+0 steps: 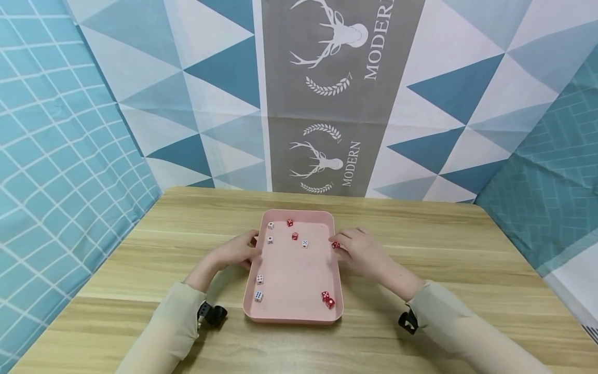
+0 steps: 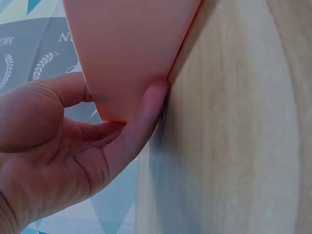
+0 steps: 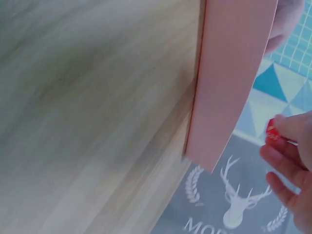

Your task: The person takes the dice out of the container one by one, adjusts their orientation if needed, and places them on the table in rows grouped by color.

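Observation:
A shallow pink tray (image 1: 293, 265) lies on the table with several white and red dice in it. At its left wall, my left hand (image 1: 236, 250) grips the tray, fingers curled about the side (image 2: 124, 63) in the left wrist view. My right hand (image 1: 363, 253) pinches a red die (image 1: 336, 245) above the tray's right rim; the right wrist view also shows this die (image 3: 272, 130) between thumb and fingers. White dice (image 1: 259, 296) line the left side. Two red dice (image 1: 325, 296) touch in the near right corner. Another red die (image 1: 295, 236) and a white die (image 1: 304, 243) sit farther back.
The wooden table (image 1: 411, 311) extends around the tray. A patterned cloth backdrop (image 1: 224, 104) rises behind it, with blue checked cloth (image 1: 60, 130) on the left. Each wrist wears a black camera, such as the left camera (image 1: 215, 315).

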A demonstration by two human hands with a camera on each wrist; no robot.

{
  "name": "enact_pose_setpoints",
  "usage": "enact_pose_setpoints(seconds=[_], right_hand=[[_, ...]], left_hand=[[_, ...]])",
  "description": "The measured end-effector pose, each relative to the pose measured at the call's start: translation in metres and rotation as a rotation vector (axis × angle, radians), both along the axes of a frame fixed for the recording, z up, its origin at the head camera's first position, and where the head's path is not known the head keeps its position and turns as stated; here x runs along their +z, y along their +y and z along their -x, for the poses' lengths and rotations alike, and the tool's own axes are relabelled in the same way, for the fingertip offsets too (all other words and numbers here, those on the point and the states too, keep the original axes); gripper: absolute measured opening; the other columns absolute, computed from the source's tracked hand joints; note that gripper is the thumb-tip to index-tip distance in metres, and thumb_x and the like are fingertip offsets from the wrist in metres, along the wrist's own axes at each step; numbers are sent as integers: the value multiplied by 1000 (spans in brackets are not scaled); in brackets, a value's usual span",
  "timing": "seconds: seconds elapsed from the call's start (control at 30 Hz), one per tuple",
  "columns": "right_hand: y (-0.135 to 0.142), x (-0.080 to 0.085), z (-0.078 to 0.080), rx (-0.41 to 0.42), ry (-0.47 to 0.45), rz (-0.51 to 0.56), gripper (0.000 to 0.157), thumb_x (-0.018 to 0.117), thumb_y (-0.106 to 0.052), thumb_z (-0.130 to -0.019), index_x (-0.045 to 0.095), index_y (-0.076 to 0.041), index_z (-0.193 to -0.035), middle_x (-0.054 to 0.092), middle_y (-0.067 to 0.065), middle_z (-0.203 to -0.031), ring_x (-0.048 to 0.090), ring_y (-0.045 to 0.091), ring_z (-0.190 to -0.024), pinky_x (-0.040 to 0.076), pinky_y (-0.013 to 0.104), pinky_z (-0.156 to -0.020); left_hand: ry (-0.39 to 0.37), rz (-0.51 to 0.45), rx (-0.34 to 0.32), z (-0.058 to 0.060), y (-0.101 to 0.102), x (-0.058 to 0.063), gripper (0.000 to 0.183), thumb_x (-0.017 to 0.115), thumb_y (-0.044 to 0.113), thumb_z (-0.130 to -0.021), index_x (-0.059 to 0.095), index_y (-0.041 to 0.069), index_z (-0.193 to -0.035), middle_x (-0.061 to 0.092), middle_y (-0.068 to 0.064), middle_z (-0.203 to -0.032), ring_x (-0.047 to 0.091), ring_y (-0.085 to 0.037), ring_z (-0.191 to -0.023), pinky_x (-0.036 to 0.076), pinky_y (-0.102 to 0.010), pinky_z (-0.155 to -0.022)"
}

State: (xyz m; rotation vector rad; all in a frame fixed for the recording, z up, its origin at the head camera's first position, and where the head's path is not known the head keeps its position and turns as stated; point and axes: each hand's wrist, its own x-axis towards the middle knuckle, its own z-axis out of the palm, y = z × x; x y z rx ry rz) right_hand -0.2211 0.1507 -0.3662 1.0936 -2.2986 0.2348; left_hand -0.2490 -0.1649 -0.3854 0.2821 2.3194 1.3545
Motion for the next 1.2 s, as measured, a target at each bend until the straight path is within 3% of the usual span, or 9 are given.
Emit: enact_pose_setpoints(seconds=[0.23, 0.5, 0.77, 1.2], right_hand=[[18, 2, 14, 27, 126, 59, 17, 75, -14, -71, 68, -10, -86, 63, 0, -80, 61, 17, -74, 46, 34, -67], [45, 2, 27, -117, 15, 22, 17, 71, -18, -76, 69, -12, -93, 64, -1, -82, 61, 15, -71, 47, 35, -65], [60, -1, 33, -242, -165, 35, 17, 69, -18, -79, 67, -9, -94, 65, 0, -84, 63, 14, -71, 49, 37, -67], [74, -7, 45, -300, -240, -17, 8, 65, -17, -83, 67, -11, -87, 64, -1, -81, 60, 14, -69, 49, 37, -63]], left_hand=[[6, -7, 7, -1, 0, 0, 57, 47, 5, -88, 23, -3, -138, 41, -23, -117, 58, -20, -71, 54, -34, -62], [-15, -22, 10, 0, -2, -2, 59, 48, 7, -88, 20, -2, -139, 38, -23, -119, 58, -20, -74, 54, -34, -63], [-19, -26, 6, 1, -2, -3, 58, 47, 8, -89, 20, -1, -140, 39, -23, -120, 59, -19, -74, 54, -34, -64], [-40, -32, 19, 3, -3, -4, 60, 51, 10, -88, 22, -1, -139, 43, -21, -115, 58, -21, -77, 54, -34, -65]])
